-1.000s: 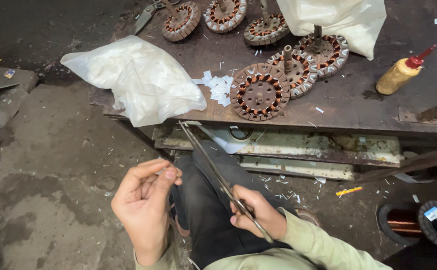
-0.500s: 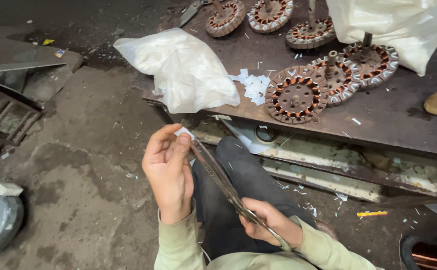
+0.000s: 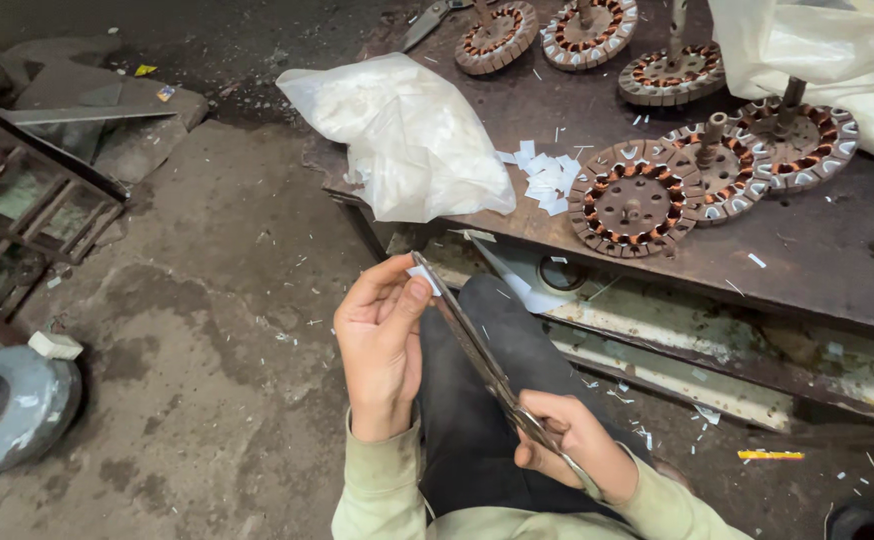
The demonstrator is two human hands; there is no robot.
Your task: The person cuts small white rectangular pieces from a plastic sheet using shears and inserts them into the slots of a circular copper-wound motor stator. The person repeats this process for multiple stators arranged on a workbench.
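While I sat low on the floor, my left hand (image 3: 382, 350) pinched a small white paper (image 3: 423, 276) between thumb and fingers, up near my knee. My right hand (image 3: 577, 448) was closed around the handles of long scissors (image 3: 477, 350). The blades pointed up and away from me, and their tip was right at the paper. I could not tell if the blades were a little apart or tight together.

A second before, my left hand was lower and farther from the desk (image 3: 837, 250), and the blades reached past it. Since then the hand had come up to the tip. I think that meant the paper was lined up for a snip.

On the desk in front of me lay a pile of cut white bits (image 3: 547, 178), just beside a round motor part (image 3: 635, 198) with copper wire in it. More of those round parts sat behind it. A white plastic bag (image 3: 402, 135) hung over the desk's near corner. Tiny white scraps were spread on the floor (image 3: 207, 330).
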